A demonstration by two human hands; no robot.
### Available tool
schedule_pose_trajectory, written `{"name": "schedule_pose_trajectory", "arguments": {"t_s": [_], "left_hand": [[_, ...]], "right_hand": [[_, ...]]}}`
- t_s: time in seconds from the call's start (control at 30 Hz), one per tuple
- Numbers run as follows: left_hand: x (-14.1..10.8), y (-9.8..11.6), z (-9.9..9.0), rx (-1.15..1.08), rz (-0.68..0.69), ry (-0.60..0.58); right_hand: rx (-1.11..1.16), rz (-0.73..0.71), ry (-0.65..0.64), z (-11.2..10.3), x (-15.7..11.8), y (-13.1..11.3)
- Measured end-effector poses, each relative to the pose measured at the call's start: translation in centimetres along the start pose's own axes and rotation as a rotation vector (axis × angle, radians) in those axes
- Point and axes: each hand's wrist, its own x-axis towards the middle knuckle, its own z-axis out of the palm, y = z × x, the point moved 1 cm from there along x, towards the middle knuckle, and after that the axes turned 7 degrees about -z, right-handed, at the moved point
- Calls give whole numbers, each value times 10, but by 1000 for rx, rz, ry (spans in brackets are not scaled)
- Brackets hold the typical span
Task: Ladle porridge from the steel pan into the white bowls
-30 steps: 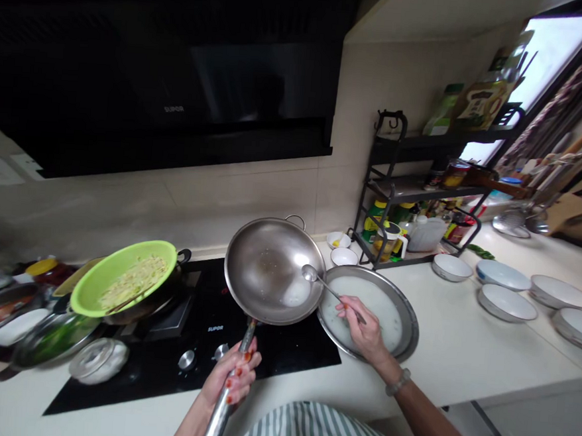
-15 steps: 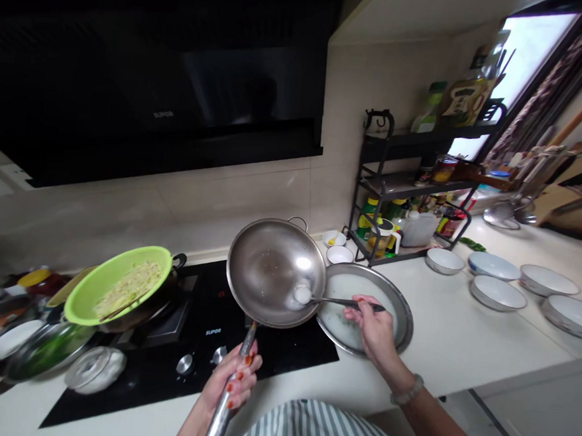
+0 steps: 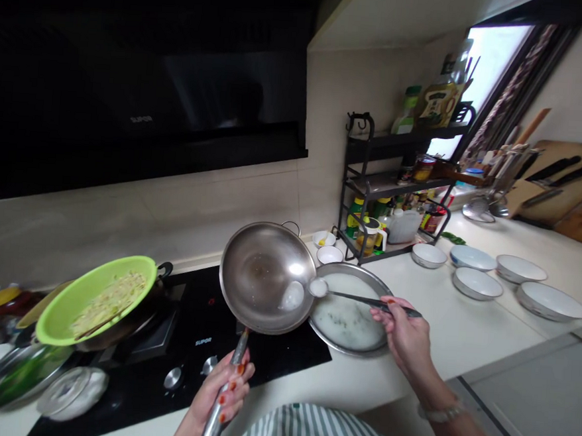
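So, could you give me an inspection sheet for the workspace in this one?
Surface: white counter and black cooktop.
Things in hand: wok, with a pale pool inside; ladle, its bowl near the wok's right rim; metal basin of cloudy liquid alongside.
Clutter: green bowl of pale shreds at left; five pale bowls at right; loaded rack behind.
Hands: left hand grips the wok's handle; right hand holds the ladle.
Cables: nothing seen.
Surroundings: range hood above; window upper right; knives and chopping board far right.
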Motion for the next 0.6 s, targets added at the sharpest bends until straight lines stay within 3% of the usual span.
{"name": "schedule_pose_trajectory", "arguments": {"t_s": [0.1, 0.2, 0.4, 0.5, 0.6], "left_hand": [[-3, 2, 5, 30, -3, 57], [-5, 4, 10, 57, -7, 73], [-1, 8, 14, 112, -19, 82], [5, 9, 16, 120, -4, 68], [12, 11, 22, 157, -20, 34]], "right_hand": [[-50, -44, 54, -19, 3, -5], [-205, -101, 27, -39, 2, -4], [-507, -486, -289, -63, -11, 6], [-557, -754, -482, -64, -17, 6], [-572, -951, -567, -57, -21, -1]]}}
